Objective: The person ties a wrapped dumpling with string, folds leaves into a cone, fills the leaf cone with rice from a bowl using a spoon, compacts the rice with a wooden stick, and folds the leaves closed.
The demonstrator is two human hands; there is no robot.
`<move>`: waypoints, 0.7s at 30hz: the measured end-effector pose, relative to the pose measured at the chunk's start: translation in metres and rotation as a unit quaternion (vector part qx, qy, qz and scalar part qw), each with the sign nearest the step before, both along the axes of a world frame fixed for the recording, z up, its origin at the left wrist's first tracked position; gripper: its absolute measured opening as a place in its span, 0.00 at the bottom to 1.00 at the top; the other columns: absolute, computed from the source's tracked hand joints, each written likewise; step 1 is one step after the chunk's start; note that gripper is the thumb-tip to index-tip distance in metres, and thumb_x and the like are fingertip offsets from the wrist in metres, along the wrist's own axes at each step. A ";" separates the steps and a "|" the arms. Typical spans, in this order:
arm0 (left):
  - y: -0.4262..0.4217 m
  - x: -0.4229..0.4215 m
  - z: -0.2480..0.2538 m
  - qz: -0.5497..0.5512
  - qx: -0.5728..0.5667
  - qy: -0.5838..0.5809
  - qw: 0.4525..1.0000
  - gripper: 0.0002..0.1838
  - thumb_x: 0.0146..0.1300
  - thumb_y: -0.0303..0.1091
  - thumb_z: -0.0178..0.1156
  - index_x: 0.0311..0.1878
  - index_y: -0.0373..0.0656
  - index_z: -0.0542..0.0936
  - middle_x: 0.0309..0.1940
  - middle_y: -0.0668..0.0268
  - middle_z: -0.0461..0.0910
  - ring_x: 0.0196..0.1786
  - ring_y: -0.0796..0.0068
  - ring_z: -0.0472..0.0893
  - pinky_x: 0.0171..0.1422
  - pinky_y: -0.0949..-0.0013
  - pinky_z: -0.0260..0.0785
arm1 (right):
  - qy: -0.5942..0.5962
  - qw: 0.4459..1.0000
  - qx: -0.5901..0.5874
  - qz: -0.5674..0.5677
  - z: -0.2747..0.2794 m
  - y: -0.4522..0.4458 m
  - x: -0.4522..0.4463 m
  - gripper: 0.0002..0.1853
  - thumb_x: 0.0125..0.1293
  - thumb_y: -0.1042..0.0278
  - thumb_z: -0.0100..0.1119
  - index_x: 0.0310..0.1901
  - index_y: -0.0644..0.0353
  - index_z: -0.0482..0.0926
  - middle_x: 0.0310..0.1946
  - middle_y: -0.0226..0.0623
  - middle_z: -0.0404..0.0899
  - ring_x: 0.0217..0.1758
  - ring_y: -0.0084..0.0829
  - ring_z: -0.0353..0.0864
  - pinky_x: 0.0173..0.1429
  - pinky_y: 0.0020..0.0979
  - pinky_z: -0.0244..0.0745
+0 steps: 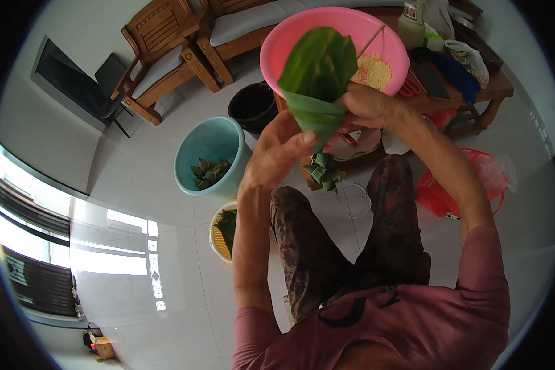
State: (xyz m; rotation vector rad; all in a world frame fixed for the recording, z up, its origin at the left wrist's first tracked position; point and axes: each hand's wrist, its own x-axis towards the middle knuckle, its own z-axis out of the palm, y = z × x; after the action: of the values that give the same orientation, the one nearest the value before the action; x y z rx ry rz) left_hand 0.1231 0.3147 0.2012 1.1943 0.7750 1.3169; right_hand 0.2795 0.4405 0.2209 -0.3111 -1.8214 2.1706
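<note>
A large green leaf (319,65), folded into a cone at its lower end, stands upright between my hands in front of the pink basin (283,37). My left hand (283,148) is closed around the cone's lower left side, thumb across the front. From the right, my right hand (369,105) pinches the leaf's edge; some of its fingertips are hidden behind the leaf. Pale yellow grain (374,71) lies in the basin, with a thin stick leaning there. Below my hands hangs a bunch of tied leaf-wrapped parcels (324,171).
A light blue tub (182,151) holds several wrapped parcels (209,173). Beside it are a black bucket (253,105) and a yellow basket (218,243) with leaves. Right, a red bag (435,194) sits on the floor. The wooden table (496,92) carries a jar (411,31) and red-handled scissors (411,88).
</note>
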 end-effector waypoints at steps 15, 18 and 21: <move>0.019 0.010 0.005 -0.061 -0.039 -0.033 0.997 0.19 0.56 0.35 0.61 0.46 0.32 0.74 0.34 0.55 0.79 0.32 0.67 0.80 0.33 0.69 0.71 | -0.124 0.970 0.201 0.049 0.034 -0.003 -0.009 0.17 0.48 0.77 0.64 0.42 0.66 0.76 0.35 0.36 0.79 0.38 0.27 0.78 0.41 0.27 0.75; 0.022 0.013 0.003 -0.075 -0.029 -0.040 0.996 0.20 0.49 0.34 0.67 0.43 0.34 0.75 0.32 0.57 0.79 0.30 0.70 0.78 0.33 0.70 0.69 | -0.146 0.968 0.192 0.067 0.044 -0.005 -0.006 0.16 0.47 0.79 0.63 0.41 0.67 0.77 0.35 0.37 0.80 0.36 0.28 0.79 0.36 0.27 0.76; 0.032 0.008 -0.003 -0.052 -0.025 0.014 0.998 0.22 0.45 0.35 0.69 0.42 0.35 0.75 0.31 0.58 0.79 0.28 0.72 0.77 0.33 0.70 0.69 | -0.088 0.972 0.213 0.053 0.032 0.004 -0.012 0.15 0.48 0.80 0.63 0.41 0.68 0.76 0.34 0.38 0.79 0.34 0.30 0.80 0.35 0.28 0.77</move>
State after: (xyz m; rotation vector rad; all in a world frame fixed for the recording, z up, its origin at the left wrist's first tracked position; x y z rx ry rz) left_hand 0.1309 0.3466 0.1985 1.1988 0.7519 1.1924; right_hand 0.2675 0.4449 0.2530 -0.3231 -2.3898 1.7924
